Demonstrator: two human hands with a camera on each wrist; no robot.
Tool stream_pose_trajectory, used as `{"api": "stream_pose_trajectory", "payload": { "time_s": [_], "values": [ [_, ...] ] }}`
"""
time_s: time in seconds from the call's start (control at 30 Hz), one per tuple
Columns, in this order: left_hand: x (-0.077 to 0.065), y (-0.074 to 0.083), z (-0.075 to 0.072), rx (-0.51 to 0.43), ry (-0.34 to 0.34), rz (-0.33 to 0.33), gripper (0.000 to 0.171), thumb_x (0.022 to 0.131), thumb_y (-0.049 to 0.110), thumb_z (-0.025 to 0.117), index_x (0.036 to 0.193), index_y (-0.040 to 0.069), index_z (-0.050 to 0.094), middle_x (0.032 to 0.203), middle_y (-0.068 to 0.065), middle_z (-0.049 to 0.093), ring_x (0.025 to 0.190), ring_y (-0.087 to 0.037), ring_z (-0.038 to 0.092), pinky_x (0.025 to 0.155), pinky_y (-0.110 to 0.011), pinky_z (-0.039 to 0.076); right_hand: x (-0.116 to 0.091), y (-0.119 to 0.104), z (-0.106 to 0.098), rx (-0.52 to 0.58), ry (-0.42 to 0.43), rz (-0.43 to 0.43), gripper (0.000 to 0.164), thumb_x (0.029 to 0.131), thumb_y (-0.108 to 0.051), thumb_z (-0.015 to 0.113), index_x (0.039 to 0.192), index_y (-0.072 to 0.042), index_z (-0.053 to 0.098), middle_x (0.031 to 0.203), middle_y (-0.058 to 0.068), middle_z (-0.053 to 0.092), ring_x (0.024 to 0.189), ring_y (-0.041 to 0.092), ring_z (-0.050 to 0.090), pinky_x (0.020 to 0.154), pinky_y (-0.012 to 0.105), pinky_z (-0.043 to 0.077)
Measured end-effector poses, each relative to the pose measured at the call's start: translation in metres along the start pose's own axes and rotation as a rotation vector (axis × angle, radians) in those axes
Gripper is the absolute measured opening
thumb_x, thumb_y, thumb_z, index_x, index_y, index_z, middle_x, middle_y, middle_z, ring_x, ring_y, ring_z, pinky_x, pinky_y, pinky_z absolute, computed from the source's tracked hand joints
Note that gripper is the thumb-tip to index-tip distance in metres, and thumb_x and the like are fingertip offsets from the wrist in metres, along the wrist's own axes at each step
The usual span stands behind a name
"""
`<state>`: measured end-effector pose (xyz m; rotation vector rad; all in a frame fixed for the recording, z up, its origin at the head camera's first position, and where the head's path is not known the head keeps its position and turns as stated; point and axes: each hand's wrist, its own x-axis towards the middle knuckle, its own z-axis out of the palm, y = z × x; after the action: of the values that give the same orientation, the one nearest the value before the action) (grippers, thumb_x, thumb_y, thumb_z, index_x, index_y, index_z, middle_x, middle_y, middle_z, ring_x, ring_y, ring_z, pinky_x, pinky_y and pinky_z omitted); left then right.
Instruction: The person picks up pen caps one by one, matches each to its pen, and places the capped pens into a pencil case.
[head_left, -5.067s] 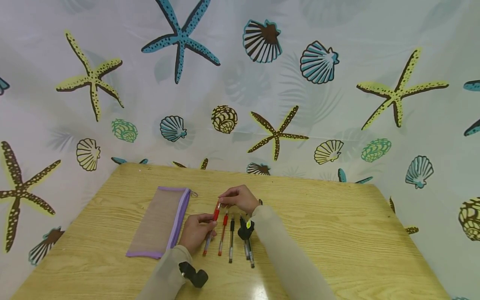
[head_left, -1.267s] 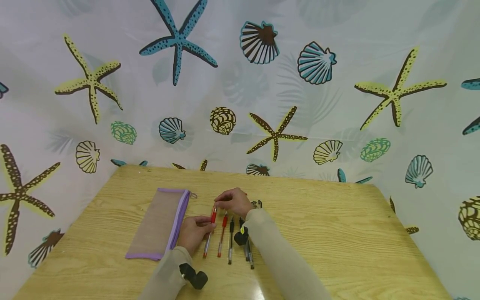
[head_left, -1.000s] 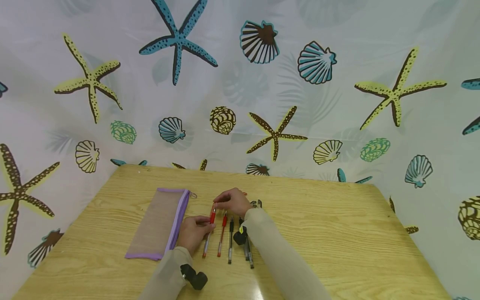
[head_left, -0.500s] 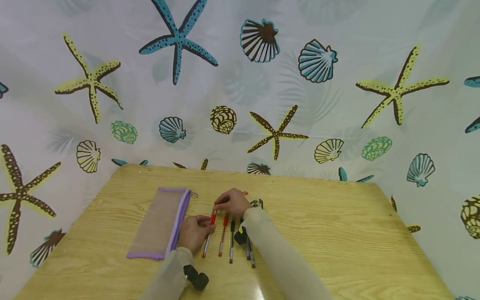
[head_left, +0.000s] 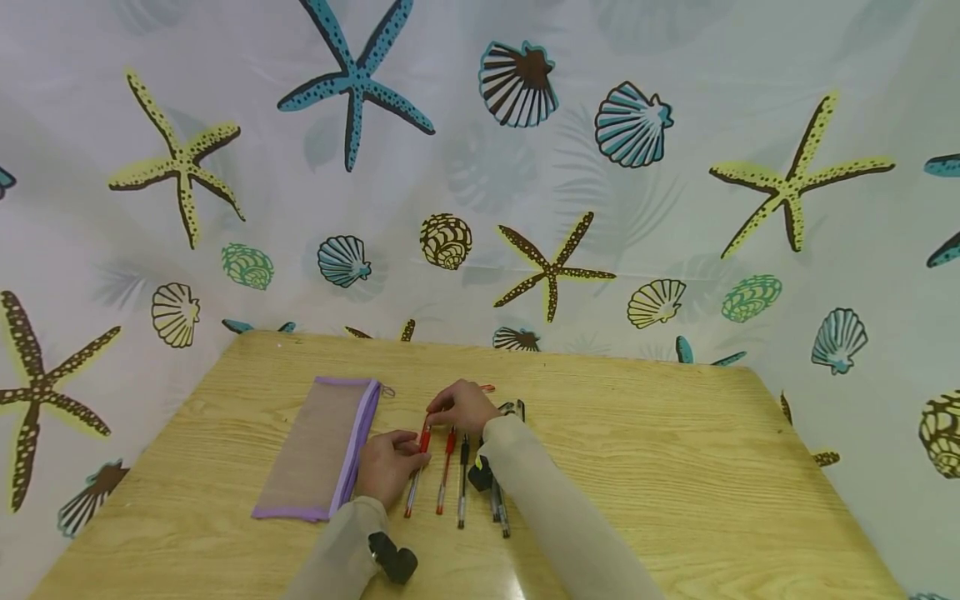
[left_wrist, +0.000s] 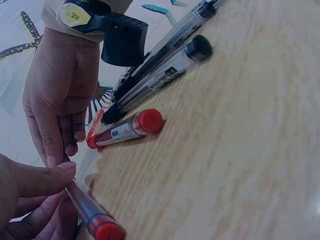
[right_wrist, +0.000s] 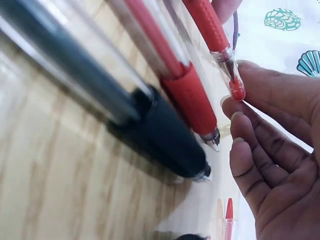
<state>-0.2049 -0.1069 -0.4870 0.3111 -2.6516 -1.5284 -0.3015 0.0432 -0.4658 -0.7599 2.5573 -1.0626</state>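
Observation:
My left hand (head_left: 386,468) pinches a red gel pen (left_wrist: 89,210) by its clear barrel between thumb and fingers, its tip pointing away from me. At that tip, the fingertips of my right hand (head_left: 463,407) pinch a small clear piece with a red end (right_wrist: 237,90), which surrounds the metal point. Right of this pen lies a second red gel pen (head_left: 446,471), its point bare in the right wrist view. Beside it rests a black gel pen (head_left: 462,487), also bare-tipped. More black pens (head_left: 503,517) lie under my right forearm, partly hidden.
A mesh zip pouch (head_left: 315,450) with purple trim lies left of my left hand. Behind my right wrist are a red pen cap (head_left: 487,388) and several dark-clipped clear caps (head_left: 519,408). A shell-and-starfish curtain (head_left: 555,167) hangs around the wooden table (head_left: 660,450).
Over five seconds my right hand has moved left and slightly nearer me, following the held pen's tip. The red cap behind it has come into view. My left hand keeps its pinch.

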Motion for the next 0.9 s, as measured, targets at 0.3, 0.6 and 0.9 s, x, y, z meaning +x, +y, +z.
{"api": "stream_pose_trajectory", "payload": {
  "time_s": [0.3, 0.6, 0.9],
  "values": [
    [-0.0004, -0.0002, 0.0, 0.047, 0.005, 0.021, 0.037, 0.075, 0.009, 0.082, 0.107, -0.003, 0.07, 0.082, -0.004, 0.071, 0.073, -0.014, 0.065, 0.069, -0.034, 0.054, 0.0018, -0.0005, 0.0013, -0.057, -0.037, -0.007, 0.017, 0.087, -0.015, 0.072, 0.102, -0.007, 0.075, 0.099, 0.005, 0.072, 0.085, 0.014, 0.065, 0.071, 0.025, 0.053],
    [-0.0006, -0.0009, -0.0006, 0.059, 0.015, 0.03, 0.037, 0.074, 0.008, 0.082, 0.107, -0.003, 0.07, 0.082, -0.005, 0.071, 0.077, -0.017, 0.065, 0.071, -0.036, 0.053, 0.0015, -0.0018, 0.0012, -0.068, -0.079, 0.0, 0.02, 0.088, -0.017, 0.071, 0.105, -0.008, 0.074, 0.099, 0.004, 0.071, 0.085, 0.014, 0.065, 0.071, 0.027, 0.053],
    [0.0003, -0.0006, 0.0002, 0.055, 0.019, 0.016, 0.036, 0.074, 0.008, 0.081, 0.106, -0.002, 0.07, 0.082, -0.002, 0.07, 0.077, -0.016, 0.064, 0.071, -0.034, 0.053, 0.0006, -0.0016, 0.0012, -0.075, -0.082, -0.003, 0.02, 0.088, -0.017, 0.071, 0.106, -0.008, 0.074, 0.1, 0.004, 0.07, 0.085, 0.015, 0.065, 0.071, 0.027, 0.053]
  ]
}}
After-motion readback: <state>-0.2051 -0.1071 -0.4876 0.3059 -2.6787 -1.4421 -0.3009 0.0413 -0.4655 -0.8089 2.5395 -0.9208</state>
